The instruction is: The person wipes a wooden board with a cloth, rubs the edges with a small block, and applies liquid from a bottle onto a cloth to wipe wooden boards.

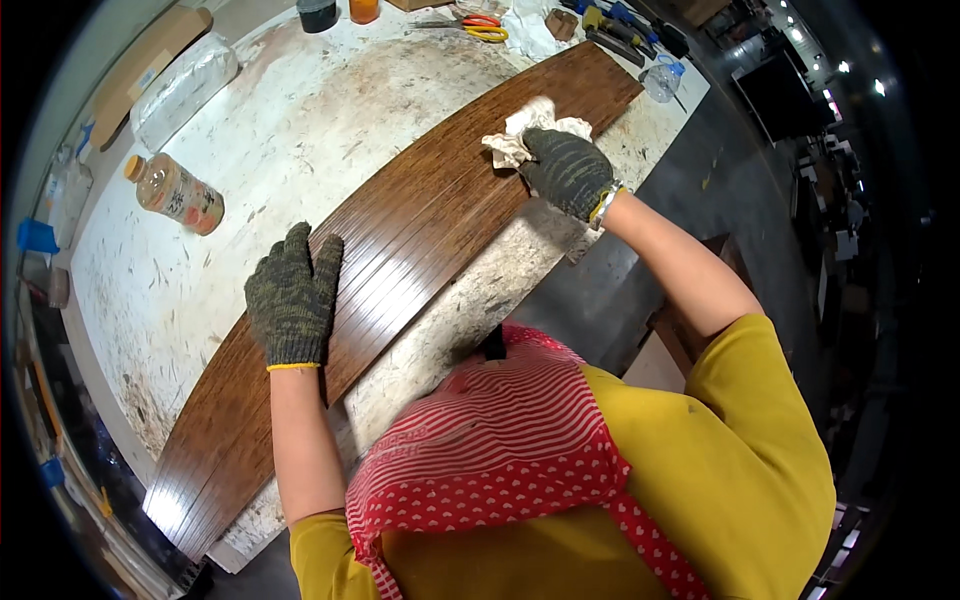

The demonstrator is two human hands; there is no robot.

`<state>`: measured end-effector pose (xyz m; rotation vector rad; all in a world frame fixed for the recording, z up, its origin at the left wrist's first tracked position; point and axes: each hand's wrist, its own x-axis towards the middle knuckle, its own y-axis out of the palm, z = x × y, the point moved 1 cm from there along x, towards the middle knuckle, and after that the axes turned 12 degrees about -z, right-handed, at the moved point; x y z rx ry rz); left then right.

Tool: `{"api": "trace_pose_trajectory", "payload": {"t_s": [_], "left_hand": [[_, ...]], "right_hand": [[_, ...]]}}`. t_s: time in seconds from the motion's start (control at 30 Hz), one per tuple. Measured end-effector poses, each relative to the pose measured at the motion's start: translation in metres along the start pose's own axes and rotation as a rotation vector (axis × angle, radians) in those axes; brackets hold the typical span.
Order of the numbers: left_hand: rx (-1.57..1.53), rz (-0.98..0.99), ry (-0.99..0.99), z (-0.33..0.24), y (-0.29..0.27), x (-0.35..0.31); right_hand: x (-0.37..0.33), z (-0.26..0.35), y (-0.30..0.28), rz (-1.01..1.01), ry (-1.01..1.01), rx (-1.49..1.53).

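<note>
A long dark brown wooden board point(420, 240) with fine grooves lies diagonally across the worktable, its surface glossy under the light. My left hand point(290, 300), in a dark green knit glove with a yellow cuff, rests flat on the board's far edge, fingers stretched and thumb apart. Toward the board's right end, my right hand point(570, 172), gloved alike, grips a crumpled off-white cloth point(510, 150) and presses it against the wood. Its fingertips are partly hidden by the cloth.
The stained white worktable point(300, 140) holds a plastic bottle with an orange cap point(180, 195) and a clear-wrapped package point(185, 95). Scissors point(484, 28), a dark cup point(317, 14), and several hand tools point(620, 35) sit along the back. Near the right edge stands a blue-capped clear bottle point(663, 82).
</note>
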<state>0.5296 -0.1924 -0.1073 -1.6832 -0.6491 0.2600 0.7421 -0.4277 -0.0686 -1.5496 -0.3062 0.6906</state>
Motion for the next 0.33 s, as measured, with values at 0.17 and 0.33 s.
{"api": "trace_pose_trajectory", "payload": {"t_s": [0.17,0.33], "left_hand": [[0.019,0.043,0.001,-0.002,-0.002,0.001],[0.01,0.009,0.002,0.001,-0.003,0.003]], "right_hand": [[-0.043,0.078,0.029,-0.09,-0.338,0.237],[-0.023,0.018,0.057,-0.906,-0.808,-0.221]]}}
